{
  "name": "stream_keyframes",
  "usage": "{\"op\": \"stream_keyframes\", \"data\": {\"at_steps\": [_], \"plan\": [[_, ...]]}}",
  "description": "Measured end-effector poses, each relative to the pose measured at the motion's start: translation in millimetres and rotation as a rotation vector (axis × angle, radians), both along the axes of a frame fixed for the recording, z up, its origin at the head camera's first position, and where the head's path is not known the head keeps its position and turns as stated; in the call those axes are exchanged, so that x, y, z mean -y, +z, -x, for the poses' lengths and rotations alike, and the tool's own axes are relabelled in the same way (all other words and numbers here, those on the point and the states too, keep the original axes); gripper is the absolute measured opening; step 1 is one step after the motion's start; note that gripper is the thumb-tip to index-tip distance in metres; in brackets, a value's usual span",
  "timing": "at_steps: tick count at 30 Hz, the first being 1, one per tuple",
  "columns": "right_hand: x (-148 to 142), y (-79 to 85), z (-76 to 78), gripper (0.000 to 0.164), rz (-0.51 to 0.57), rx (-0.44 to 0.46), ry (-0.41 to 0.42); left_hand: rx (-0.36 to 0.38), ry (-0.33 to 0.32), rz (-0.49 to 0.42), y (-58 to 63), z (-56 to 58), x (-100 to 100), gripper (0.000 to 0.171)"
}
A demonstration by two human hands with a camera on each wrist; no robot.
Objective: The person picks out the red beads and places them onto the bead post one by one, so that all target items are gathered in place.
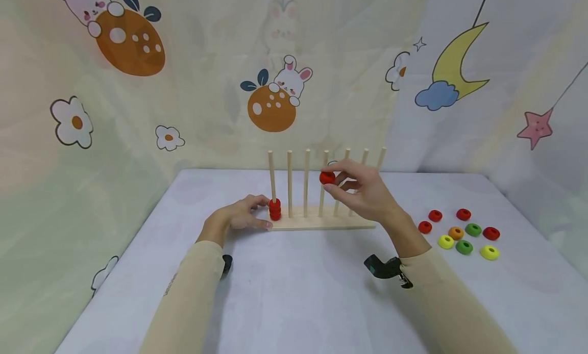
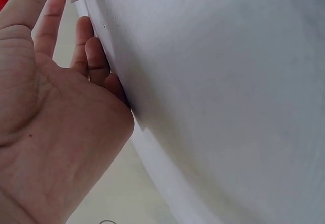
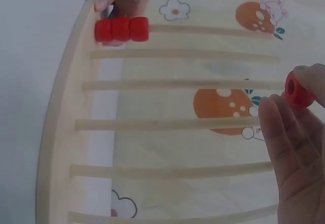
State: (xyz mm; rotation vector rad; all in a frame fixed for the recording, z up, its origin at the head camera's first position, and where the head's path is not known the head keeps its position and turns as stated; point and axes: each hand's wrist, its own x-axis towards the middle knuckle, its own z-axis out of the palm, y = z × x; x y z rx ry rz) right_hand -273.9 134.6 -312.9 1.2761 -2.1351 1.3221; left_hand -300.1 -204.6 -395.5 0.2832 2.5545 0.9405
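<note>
Partly hidden pegs (image 1: 290, 185): seven slim, round, pale wooden dowels in a row; the right hand (image 1: 365, 193) covers stretches of those toward the right, and the right wrist view takes in only six.
Left wrist view's edge: it cuts off most of the flat, straight-edged wooden base (image 1: 321, 223) and leaves just a red patch in the far corner.
Right hand's grasp: thumb and fingertips pinch a glossy, rounded red bead (image 1: 325, 179); its dark hole shows in the right wrist view, where the frame crops the hand.
Held bead's place: raised above the base, before the fourth peg from the left as seen from the head; whether it touches a peg cannot be told.
Left hand (image 1: 239, 213): holds the base's left end, thumb at the near corner, the far fingertips partly hidden.
Stacked red beads (image 1: 275, 211): three, threaded low on the leftmost peg.
Loose beads (image 1: 452, 236): four red, two green, two yellow and one orange, squat and holed, on the right of the smooth white table (image 1: 294, 287).
Backdrop cloth (image 1: 344, 104): softly creased, printed with rabbits, oranges and flowers.
</note>
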Motion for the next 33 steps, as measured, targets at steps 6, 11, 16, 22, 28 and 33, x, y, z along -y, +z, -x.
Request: {"op": "stream_keyframes", "data": {"at_steps": [6,11,16,22,28,33], "plan": [[9,-3.7,0.8,0.042,0.020,0.006,0.010,0.005,0.002,-0.009,-2.8,-1.0,0,0.065],[17,-1.4,-0.2,0.044,0.030,-0.010,0.027,-0.002,0.005,-0.013,-1.5,-1.4,0,0.065],[26,0.7,1.5,0.043,0.044,-0.023,0.062,-0.010,-0.002,-0.013,-0.9,-0.7,1,0.064],[34,1.2,1.7,0.044,0.079,-0.016,0.106,-0.006,-0.010,-0.017,-2.1,0.0,1,0.064],[39,2.3,1.8,0.046,0.082,-0.027,0.110,-0.004,-0.007,-0.014,-1.5,-0.9,0,0.061],[45,6.2,2.0,0.046,0.065,-0.051,0.101,-0.004,-0.001,-0.016,-1.3,-1.3,0,0.061]]}}
